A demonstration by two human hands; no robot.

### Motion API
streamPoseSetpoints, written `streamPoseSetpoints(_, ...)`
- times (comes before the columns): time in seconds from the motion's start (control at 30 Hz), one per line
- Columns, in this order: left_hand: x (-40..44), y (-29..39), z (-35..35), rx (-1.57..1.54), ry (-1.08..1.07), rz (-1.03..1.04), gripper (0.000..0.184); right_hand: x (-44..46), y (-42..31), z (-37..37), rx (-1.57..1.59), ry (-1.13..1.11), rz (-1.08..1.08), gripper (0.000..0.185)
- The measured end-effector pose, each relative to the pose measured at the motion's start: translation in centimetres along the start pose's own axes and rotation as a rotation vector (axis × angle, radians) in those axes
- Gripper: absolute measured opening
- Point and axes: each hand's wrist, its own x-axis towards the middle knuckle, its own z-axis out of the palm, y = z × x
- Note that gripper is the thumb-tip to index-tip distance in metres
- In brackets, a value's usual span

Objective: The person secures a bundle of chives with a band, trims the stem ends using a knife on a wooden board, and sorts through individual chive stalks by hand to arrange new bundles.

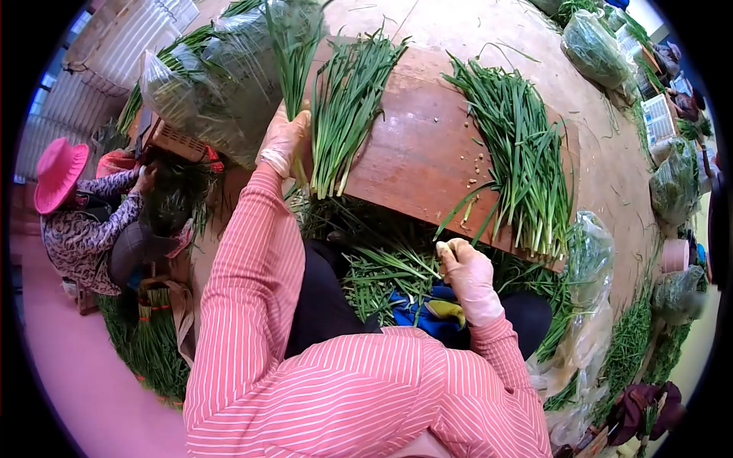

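The pale-gloved right hand [467, 278] is curling closed, its contents unclear; the pale-gloved left hand [285, 139] is gripping a long, flat-leaved green bunch [293, 57] beside the leafy green pile [347, 107] on the flat reddish-brown wooden board [420, 145], seemingly mid-gathering. Moving it calls for keeping stems together.

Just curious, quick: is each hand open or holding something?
Left hand: closed around a bunch of long, flat green leaves.
Right hand: fingers curled closed; whether they pinch anything can't be told.

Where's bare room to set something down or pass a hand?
The board, between the left pile and the right pile, barring scraps near the latter. Crowded: below the near edge, loose leaves; far left, bagged greens.
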Motion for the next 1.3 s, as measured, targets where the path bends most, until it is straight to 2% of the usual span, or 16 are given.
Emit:
streamPoseSetpoints(0.03, 1.2, -1.5, -0.7, 0.003, -0.011, 0.001, 0.041, 0.1, 0.2, 0.0, 0.019, 0.004, 0.028, 0.026)
streamPoseSetpoints(0.1, 2.6, -4.5, -0.5, 0.461, -0.119, 0.01, 0.056, 0.0, 0.8, 0.2, 0.017, 0.02, 0.021, 0.026)
streamPoseSetpoints(0.13, 2.2, -5.1, 1.2, 0.922, 0.085, 0.062, 0.064, 0.3, 1.3, 0.3, -0.006, 0.041, -0.013, 0.025)
streamPoseSetpoints(0.33, -2.0, -2.2, 6.0, 0.5, -0.092, 0.152, 0.086, 0.2, 0.0, -1.4, 0.008, 0.074, -0.02, 0.027)
streamPoseSetpoints(0.4, -1.7, -2.7, 5.6, 0.481, -0.055, 0.161, 0.09, 0.5, 0.8, -2.1, 0.153, 0.354, -0.125, 0.026)
streamPoseSetpoints(0.43, -1.7, -2.3, 5.2, 0.504, -0.056, 0.106, 0.09, 0.6, 1.0, -3.2, 0.012, 0.485, -0.088, 0.028)
streamPoseSetpoints(0.53, -0.5, -3.7, 5.0, 0.784, 0.129, 0.221, 0.086, 2.1, 1.0, -6.4, -0.434, 0.624, 0.149, 0.035)
streamPoseSetpoints(0.63, -2.3, -2.0, 6.5, 1.001, 0.248, 0.476, 0.077, 5.1, 2.9, -7.0, -0.438, 0.415, 0.253, 0.037)
streamPoseSetpoints(0.67, -3.6, -0.9, 7.5, 0.879, 0.221, 0.718, 0.057, 5.6, 3.3, -6.9, -0.404, 0.344, 0.233, 0.036)
streamPoseSetpoints(0.7, -5.4, 1.2, 8.7, 0.571, 0.009, 0.751, 0.036, 5.0, 2.9, -6.5, -0.283, 0.381, 0.144, 0.033)
streamPoseSetpoints(0.73, -8.2, 2.4, 10.4, 0.413, -0.073, 0.678, 0.025, 4.7, 2.8, -5.7, -0.144, 0.388, 0.12, 0.032)
streamPoseSetpoints(0.8, -12.5, 3.9, 12.6, 0.023, -0.415, 0.128, 0.027, 2.8, 1.5, -4.2, -0.114, 0.38, 0.119, 0.032)
streamPoseSetpoints(0.87, -14.7, 2.2, 14.1, -0.083, -0.573, -0.014, 0.025, 2.7, 1.8, -3.7, -0.204, 0.488, 0.061, 0.04)
streamPoseSetpoints(0.97, -16.8, 1.1, 15.4, -0.051, -0.615, -0.047, 0.026, 4.3, 2.4, -4.9, -0.426, 0.496, 0.221, 0.054)
streamPoseSetpoints(1.07, -17.7, 1.8, 15.8, -0.129, -0.67, -0.122, 0.028, 6.7, 3.0, -5.8, -0.39, 0.261, 0.338, 0.053)
streamPoseSetpoints(1.3, -17.8, 1.4, 15.6, -0.167, -0.679, -0.238, 0.034, 5.7, 3.5, -4.2, -0.348, 0.337, 0.264, 0.042)
